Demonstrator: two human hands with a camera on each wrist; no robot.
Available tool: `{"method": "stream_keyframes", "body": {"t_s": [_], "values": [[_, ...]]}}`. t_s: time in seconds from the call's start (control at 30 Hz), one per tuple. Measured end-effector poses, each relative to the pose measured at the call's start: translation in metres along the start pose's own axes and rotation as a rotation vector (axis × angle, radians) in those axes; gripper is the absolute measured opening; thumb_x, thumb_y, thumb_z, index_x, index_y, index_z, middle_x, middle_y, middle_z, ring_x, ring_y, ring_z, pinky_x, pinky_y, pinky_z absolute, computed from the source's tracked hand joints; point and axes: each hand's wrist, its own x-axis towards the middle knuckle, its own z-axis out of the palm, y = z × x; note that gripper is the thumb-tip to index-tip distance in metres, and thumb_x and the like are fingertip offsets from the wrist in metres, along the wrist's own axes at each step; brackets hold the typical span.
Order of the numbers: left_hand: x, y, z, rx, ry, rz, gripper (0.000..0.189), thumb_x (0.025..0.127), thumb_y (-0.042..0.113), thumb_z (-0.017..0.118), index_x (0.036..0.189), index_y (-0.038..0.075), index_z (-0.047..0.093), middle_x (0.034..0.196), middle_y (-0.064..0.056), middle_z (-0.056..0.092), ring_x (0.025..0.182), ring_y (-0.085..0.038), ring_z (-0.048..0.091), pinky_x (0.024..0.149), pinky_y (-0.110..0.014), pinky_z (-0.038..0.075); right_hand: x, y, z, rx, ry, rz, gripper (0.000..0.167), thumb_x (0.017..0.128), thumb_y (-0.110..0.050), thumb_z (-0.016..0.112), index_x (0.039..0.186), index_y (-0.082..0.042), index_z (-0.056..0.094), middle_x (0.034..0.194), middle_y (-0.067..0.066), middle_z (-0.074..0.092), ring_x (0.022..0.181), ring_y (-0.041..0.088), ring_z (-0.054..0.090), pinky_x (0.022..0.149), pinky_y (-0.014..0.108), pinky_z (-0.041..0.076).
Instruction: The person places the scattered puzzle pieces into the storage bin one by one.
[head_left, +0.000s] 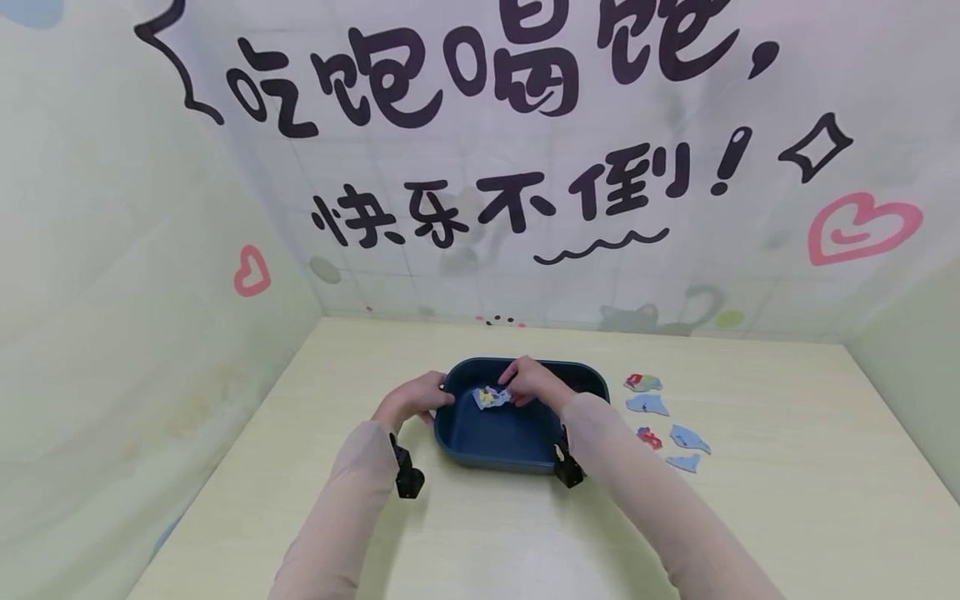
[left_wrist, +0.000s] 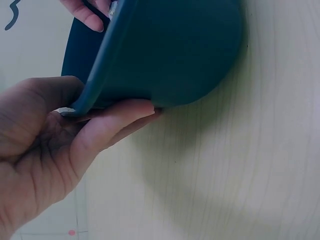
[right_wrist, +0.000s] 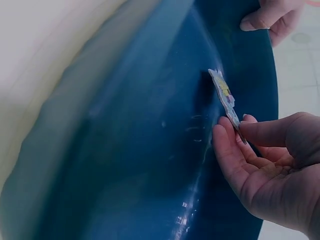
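A dark blue rectangular basin (head_left: 495,442) with rounded corners stands on the table. My left hand (head_left: 416,396) grips its left rim, thumb over the inside and fingers against the outer wall, as the left wrist view shows. Inside the basin, my right hand (head_left: 531,382) pinches a flat puzzle piece (right_wrist: 225,97) between thumb and fingers. This piece (head_left: 489,397) is pale blue with yellow and purple print and an irregular edge. It is held above the basin floor in the right wrist view.
Several loose puzzle pieces lie right of the basin: a red and green one (head_left: 643,382), a small red and blue one (head_left: 649,437), and pale blue ones such as this upper piece (head_left: 648,405). A printed cloth wall (head_left: 480,283) rises behind the pale wooden table (head_left: 795,467).
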Motion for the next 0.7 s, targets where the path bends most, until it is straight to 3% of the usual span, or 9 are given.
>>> {"method": "stream_keyframes", "body": {"t_s": [0.07, 0.17, 0.23, 0.37, 0.4, 0.5, 0.6, 0.63, 0.7], "values": [[0.0, 0.0, 0.0, -0.002, 0.004, -0.001, 0.038, 0.091, 0.006, 0.044, 0.127, -0.006, 0.042, 0.117, -0.021, 0.053, 0.075, -0.018, 0.063, 0.053, -0.03, 0.055, 0.009, 0.008, 0.004, -0.012, 0.005, 0.001, 0.025, 0.081, 0.003, 0.056, 0.102, -0.006, 0.064, 0.085, 0.013, 0.062, 0.071, 0.024, 0.063, 0.06, 0.034, 0.056], [0.0, 0.0, 0.0, -0.001, 0.004, -0.002, 0.039, 0.091, 0.006, 0.044, 0.129, -0.006, 0.041, 0.119, -0.021, 0.052, 0.075, -0.018, 0.063, 0.053, -0.03, 0.055, -0.006, -0.001, 0.005, -0.046, 0.019, 0.037, 0.026, 0.08, 0.001, 0.058, 0.104, -0.008, 0.064, 0.088, 0.012, 0.064, 0.072, 0.023, 0.064, 0.063, 0.034, 0.056], [-0.001, 0.001, 0.0, 0.0, 0.004, -0.002, 0.04, 0.091, 0.006, 0.045, 0.129, -0.005, 0.041, 0.119, -0.021, 0.052, 0.075, -0.018, 0.063, 0.053, -0.03, 0.055, 0.037, 0.031, 0.006, -0.058, 0.01, 0.041, 0.02, 0.077, -0.005, 0.065, 0.095, -0.015, 0.066, 0.082, 0.009, 0.064, 0.068, 0.021, 0.063, 0.057, 0.034, 0.056], [-0.002, 0.002, -0.001, 0.013, 0.003, 0.001, 0.04, 0.091, 0.007, 0.045, 0.129, -0.005, 0.04, 0.119, -0.022, 0.052, 0.076, -0.019, 0.064, 0.053, -0.03, 0.055, 0.072, 0.061, 0.002, -0.114, 0.031, 0.025, 0.013, 0.079, -0.018, 0.066, 0.093, -0.019, 0.067, 0.082, 0.005, 0.062, 0.068, 0.018, 0.061, 0.056, 0.033, 0.054], [-0.002, 0.002, -0.001, 0.013, 0.004, 0.0, 0.04, 0.091, 0.007, 0.045, 0.129, -0.005, 0.04, 0.12, -0.022, 0.052, 0.076, -0.019, 0.064, 0.054, -0.031, 0.055, 0.062, 0.058, -0.001, -0.133, 0.037, 0.012, 0.014, 0.081, -0.02, 0.065, 0.095, -0.019, 0.067, 0.086, 0.005, 0.063, 0.072, 0.018, 0.061, 0.059, 0.033, 0.055], [-0.002, 0.002, -0.001, 0.02, -0.001, 0.005, 0.04, 0.091, 0.007, 0.044, 0.129, -0.005, 0.04, 0.12, -0.022, 0.052, 0.076, -0.018, 0.064, 0.054, -0.031, 0.055, -0.001, 0.02, -0.013, -0.134, 0.041, 0.011, 0.018, 0.085, -0.019, 0.061, 0.101, -0.012, 0.067, 0.092, 0.007, 0.063, 0.077, 0.019, 0.06, 0.066, 0.033, 0.055], [-0.002, 0.002, -0.001, 0.019, -0.004, 0.003, 0.04, 0.091, 0.007, 0.044, 0.129, -0.005, 0.041, 0.118, -0.021, 0.053, 0.074, -0.017, 0.063, 0.054, -0.031, 0.055, -0.022, 0.016, -0.021, -0.105, 0.026, -0.016, 0.018, 0.084, -0.022, 0.063, 0.098, -0.012, 0.067, 0.09, 0.006, 0.064, 0.076, 0.017, 0.061, 0.065, 0.032, 0.055], [-0.002, 0.001, -0.001, 0.023, -0.006, 0.006, 0.04, 0.091, 0.007, 0.044, 0.128, -0.006, 0.041, 0.118, -0.022, 0.053, 0.074, -0.017, 0.063, 0.054, -0.03, 0.055, -0.014, 0.022, -0.023, -0.095, 0.007, -0.001, 0.02, 0.083, -0.025, 0.064, 0.099, -0.012, 0.067, 0.091, 0.006, 0.064, 0.077, 0.019, 0.062, 0.065, 0.033, 0.055], [-0.002, 0.002, -0.001, 0.026, -0.004, 0.001, 0.039, 0.091, 0.007, 0.044, 0.128, -0.006, 0.041, 0.119, -0.022, 0.053, 0.074, -0.017, 0.063, 0.054, -0.03, 0.055, -0.025, 0.022, -0.029, -0.077, -0.019, -0.055, 0.021, 0.082, -0.029, 0.065, 0.095, -0.013, 0.067, 0.085, 0.006, 0.064, 0.072, 0.017, 0.061, 0.06, 0.031, 0.054]]}}
